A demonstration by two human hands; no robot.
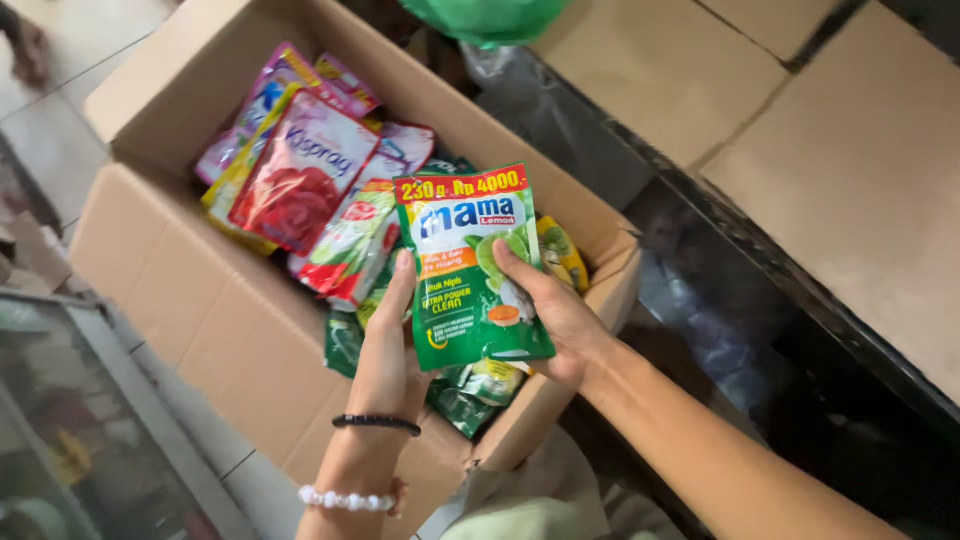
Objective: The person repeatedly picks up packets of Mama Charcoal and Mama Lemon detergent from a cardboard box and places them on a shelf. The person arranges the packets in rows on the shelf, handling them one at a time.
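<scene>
Over the near corner of the open cardboard box, a green refill pouch is held upright between the left hand and right hand, each closed on one side edge. The pouches beneath, a red one included, are largely covered; those lowest are perhaps green too.
</scene>
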